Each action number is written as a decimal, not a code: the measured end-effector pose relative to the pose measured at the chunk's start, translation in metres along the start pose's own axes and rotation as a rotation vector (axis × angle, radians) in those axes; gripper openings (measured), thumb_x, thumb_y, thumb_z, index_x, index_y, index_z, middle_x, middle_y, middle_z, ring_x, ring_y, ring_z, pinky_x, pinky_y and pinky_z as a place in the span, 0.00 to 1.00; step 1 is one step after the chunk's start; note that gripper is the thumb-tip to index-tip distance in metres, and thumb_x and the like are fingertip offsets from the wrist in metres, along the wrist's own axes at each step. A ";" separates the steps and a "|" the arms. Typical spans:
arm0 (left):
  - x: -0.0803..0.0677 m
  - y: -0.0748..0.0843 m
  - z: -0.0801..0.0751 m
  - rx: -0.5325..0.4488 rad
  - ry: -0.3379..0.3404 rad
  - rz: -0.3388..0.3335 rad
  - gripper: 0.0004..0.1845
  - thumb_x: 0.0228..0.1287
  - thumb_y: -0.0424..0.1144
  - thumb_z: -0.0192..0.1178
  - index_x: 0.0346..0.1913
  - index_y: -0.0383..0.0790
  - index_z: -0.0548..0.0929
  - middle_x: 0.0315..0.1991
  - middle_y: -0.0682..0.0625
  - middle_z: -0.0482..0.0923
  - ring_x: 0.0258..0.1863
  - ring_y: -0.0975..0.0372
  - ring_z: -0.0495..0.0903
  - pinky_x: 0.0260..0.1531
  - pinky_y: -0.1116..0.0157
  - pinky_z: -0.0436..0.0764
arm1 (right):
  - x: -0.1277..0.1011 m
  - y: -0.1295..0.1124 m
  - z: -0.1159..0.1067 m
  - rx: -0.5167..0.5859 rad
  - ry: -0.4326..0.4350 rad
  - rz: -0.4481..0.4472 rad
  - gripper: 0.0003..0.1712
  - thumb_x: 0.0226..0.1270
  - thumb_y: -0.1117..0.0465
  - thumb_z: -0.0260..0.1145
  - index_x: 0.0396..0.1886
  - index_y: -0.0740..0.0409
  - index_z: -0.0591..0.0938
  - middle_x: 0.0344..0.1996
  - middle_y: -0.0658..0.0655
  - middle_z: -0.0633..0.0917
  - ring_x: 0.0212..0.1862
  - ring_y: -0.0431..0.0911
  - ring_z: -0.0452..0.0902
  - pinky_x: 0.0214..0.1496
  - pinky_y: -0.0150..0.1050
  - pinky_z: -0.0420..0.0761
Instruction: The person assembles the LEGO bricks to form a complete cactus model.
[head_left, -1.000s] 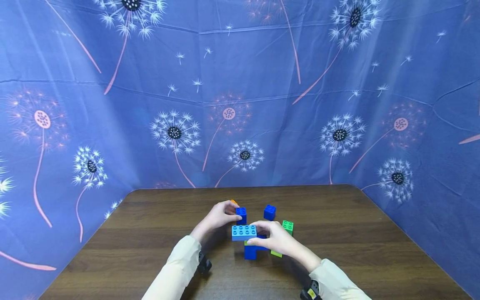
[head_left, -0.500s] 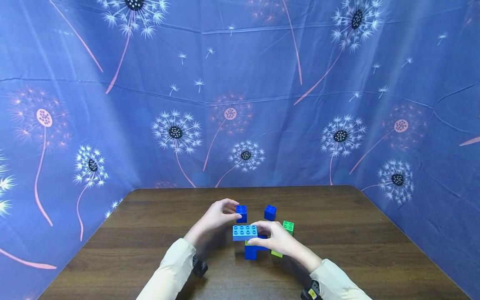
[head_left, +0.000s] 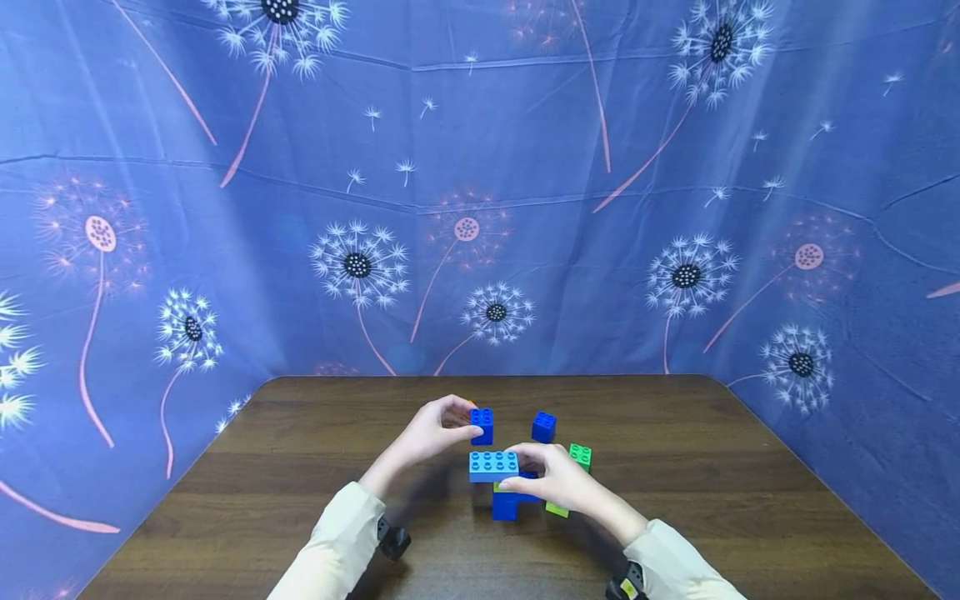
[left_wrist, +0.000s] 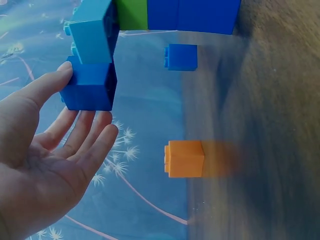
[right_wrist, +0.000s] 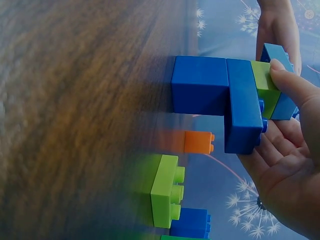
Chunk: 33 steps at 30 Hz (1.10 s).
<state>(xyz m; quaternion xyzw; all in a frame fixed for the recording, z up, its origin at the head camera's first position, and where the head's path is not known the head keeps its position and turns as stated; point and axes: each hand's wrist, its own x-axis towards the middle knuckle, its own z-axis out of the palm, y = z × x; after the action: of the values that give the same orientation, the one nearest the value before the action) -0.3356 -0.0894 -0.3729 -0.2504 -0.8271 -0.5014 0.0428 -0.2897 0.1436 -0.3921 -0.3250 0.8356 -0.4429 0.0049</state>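
My left hand (head_left: 435,431) pinches a dark blue square brick (head_left: 482,427) between thumb and fingers, raised off the table. In the left wrist view the thumb presses one side of this dark blue brick (left_wrist: 89,87); it appears beside the light blue brick (left_wrist: 92,32). My right hand (head_left: 555,477) grips the upper part of a standing stack, its thumb at the lime brick (right_wrist: 265,90) and the light blue one. That stack has a blue base brick (right_wrist: 200,85), a longer blue brick (right_wrist: 242,110), lime, then light blue (head_left: 493,467) on top.
An orange brick (left_wrist: 186,159) stands behind my left hand. Behind the stack is a loose blue brick (head_left: 543,427). Partly hidden by my right hand are a green brick (head_left: 580,455) and a lime brick (right_wrist: 165,192). A dandelion-patterned cloth (head_left: 420,317) hangs beyond the brown table (head_left: 300,467).
My left hand has shifted slightly away and left relative to the stack, still holding the dark blue brick. The right hand keeps its grip on the stack; the head view has drifted a little.
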 end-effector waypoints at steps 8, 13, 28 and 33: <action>-0.004 0.003 -0.005 -0.019 0.018 -0.002 0.18 0.56 0.42 0.67 0.47 0.37 0.79 0.40 0.45 0.83 0.39 0.58 0.82 0.41 0.65 0.79 | -0.007 -0.027 -0.006 0.003 0.003 0.007 0.17 0.60 0.60 0.68 0.47 0.62 0.79 0.37 0.56 0.86 0.39 0.44 0.83 0.46 0.37 0.80; -0.008 0.005 -0.009 -0.006 0.007 0.013 0.18 0.55 0.41 0.68 0.46 0.36 0.79 0.39 0.45 0.82 0.38 0.60 0.82 0.40 0.66 0.79 | -0.006 -0.023 -0.005 0.005 0.001 0.000 0.17 0.60 0.60 0.68 0.46 0.62 0.80 0.36 0.56 0.86 0.39 0.43 0.82 0.45 0.35 0.80; -0.022 0.001 -0.013 -0.031 -0.007 0.021 0.17 0.57 0.39 0.66 0.48 0.35 0.77 0.41 0.44 0.82 0.40 0.59 0.80 0.40 0.68 0.78 | -0.001 0.010 0.000 0.045 -0.023 0.026 0.20 0.59 0.52 0.68 0.48 0.57 0.80 0.36 0.52 0.86 0.38 0.40 0.82 0.42 0.31 0.79; -0.024 0.003 -0.015 -0.025 -0.025 0.036 0.17 0.57 0.40 0.66 0.47 0.37 0.78 0.40 0.45 0.82 0.38 0.62 0.80 0.40 0.70 0.78 | -0.001 0.011 0.000 0.044 -0.019 0.026 0.20 0.59 0.52 0.68 0.49 0.57 0.80 0.37 0.51 0.86 0.38 0.39 0.82 0.42 0.30 0.79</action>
<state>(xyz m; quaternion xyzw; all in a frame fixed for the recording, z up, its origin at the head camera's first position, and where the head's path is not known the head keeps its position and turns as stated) -0.3162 -0.1103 -0.3709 -0.2718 -0.8167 -0.5076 0.0385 -0.2943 0.1486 -0.4004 -0.3182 0.8298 -0.4577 0.0259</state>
